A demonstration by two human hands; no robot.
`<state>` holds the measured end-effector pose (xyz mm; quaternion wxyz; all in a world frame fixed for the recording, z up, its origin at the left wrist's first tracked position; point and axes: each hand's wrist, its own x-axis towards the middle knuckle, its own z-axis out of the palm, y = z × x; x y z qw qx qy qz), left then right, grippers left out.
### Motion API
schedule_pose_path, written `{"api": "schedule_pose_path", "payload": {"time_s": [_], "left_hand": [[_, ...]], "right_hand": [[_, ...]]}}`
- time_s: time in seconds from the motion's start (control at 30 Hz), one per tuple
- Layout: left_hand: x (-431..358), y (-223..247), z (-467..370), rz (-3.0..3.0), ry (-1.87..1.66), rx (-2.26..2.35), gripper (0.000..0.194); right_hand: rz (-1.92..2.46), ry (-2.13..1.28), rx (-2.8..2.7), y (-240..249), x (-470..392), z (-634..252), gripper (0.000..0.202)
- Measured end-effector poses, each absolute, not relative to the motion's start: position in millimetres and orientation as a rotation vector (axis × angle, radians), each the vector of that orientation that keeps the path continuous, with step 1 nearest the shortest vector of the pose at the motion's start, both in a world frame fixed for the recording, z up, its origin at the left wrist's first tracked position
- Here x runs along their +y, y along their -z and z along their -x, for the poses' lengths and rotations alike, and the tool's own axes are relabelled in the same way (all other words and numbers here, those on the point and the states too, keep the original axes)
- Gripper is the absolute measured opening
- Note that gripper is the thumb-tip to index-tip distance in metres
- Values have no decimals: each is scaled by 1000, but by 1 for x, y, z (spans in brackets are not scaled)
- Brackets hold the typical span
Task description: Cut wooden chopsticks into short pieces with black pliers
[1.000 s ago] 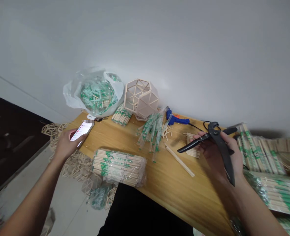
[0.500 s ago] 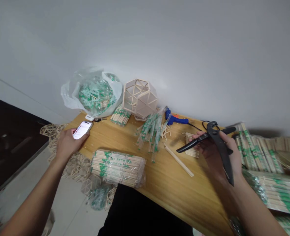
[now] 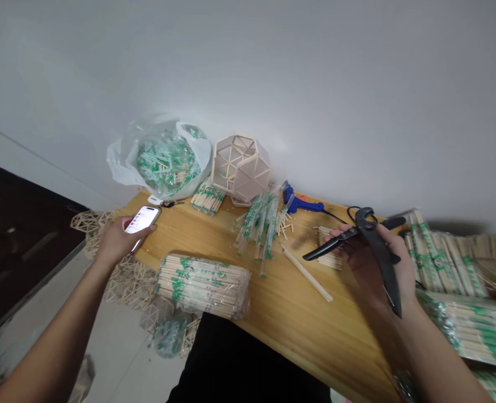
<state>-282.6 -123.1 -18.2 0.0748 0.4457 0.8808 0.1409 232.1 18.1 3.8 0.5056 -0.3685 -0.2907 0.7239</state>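
At the left end of the wooden table (image 3: 214, 235), my left hand (image 3: 118, 239) grips a phone (image 3: 144, 219) with a lit screen, thumb across its lower part. Over the table's right side, my right hand (image 3: 376, 268) holds a black cutting tool (image 3: 368, 226) with its handles spread apart. Below that tool lie two light sticks (image 3: 307, 273) and a small stick bundle (image 3: 331, 258). A wrapped pack of chopsticks (image 3: 204, 285) rests at the front edge.
A plastic bag of wrappers (image 3: 168, 162) stands back left, beside a stick-built polyhedron (image 3: 242, 168). Empty wrappers (image 3: 258, 221) and a blue glue gun (image 3: 304, 205) sit mid-table. More chopstick packs (image 3: 478, 330) lie right; stick frames (image 3: 128, 285) are on the floor.
My left hand has shifted slightly on the phone, and more of the phone's lower end shows. My right hand keeps the same hold on the cutting tool.
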Motion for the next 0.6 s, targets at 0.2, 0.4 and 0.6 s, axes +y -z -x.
{"api": "schedule_pose_path", "payload": {"time_s": [0.2,0.4,0.6], "left_hand": [[-122,14,272,-1241,-181,2824,87],[-122,20,267,-1279,-171,2931,84],[-122,21,260,-1376,-203,2987,74]], "right_hand": [[891,-1746,-656,2,20,-236,27],[899,-1756,-566,6,21,-238,19],[908,-1769,-559,5,21,-239,15]]}}
